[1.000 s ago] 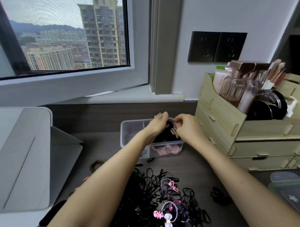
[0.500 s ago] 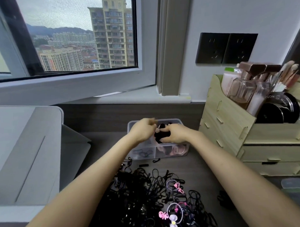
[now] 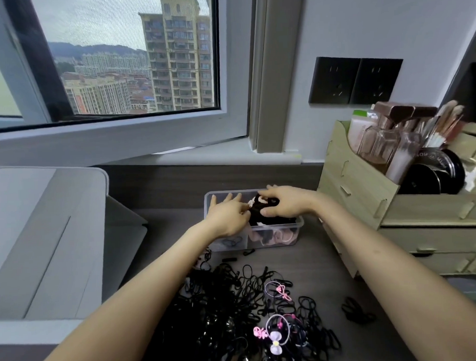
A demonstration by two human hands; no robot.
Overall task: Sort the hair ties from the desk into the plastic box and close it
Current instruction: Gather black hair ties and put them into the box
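Over the plastic box [image 3: 296,225], my right hand [image 3: 286,203] pinches a black scrunchie [image 3: 260,220]; whether my left hand [image 3: 227,216] grips, I cannot tell. Most hair ties [image 3: 222,310] lie in front of it, unsorted.

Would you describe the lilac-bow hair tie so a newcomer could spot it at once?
On the dark desk below the window, find the heap of black ties before the box. Near its front right lies the bow tie: the only lilac bow, just right of a bright pink charm.
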